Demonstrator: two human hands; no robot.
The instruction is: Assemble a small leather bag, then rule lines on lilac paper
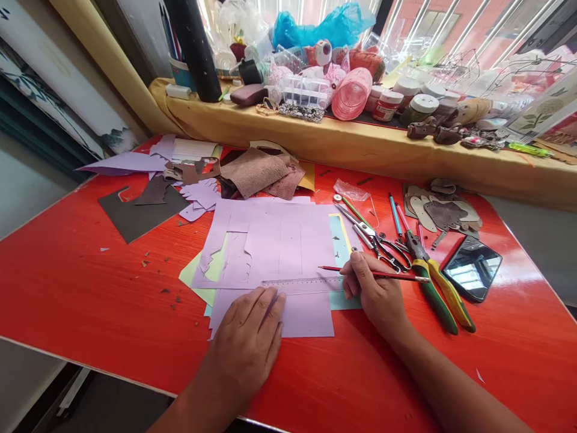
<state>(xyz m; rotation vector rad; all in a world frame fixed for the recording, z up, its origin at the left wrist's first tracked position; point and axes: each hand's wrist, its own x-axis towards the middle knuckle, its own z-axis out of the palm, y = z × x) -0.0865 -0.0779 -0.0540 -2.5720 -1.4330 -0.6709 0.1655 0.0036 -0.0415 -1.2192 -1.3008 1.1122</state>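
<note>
My left hand (252, 337) lies flat, its fingertips pressing on the left end of a clear ruler (302, 284). The ruler runs along the lower edge of a purple paper sheet (265, 240), which has pencilled lines and a ragged cut-out at its left. Under that sheet lie another purple sheet (297, 319) and pieces of green paper (198, 276) and blue paper (345, 300). In my right hand (376, 294) a red pencil (387, 275) is pinched between thumb and fingers, its tip pointing left above the sheet. The ruler's right end reaches near that hand.
Right of the paper are scissors (369, 231), pliers with green and yellow handles (442, 294) and a phone (473, 267). Leather scraps (256, 171) and dark sheet material (135, 210) lie at the back left. Jars (387, 105) and bags crowd the windowsill.
</note>
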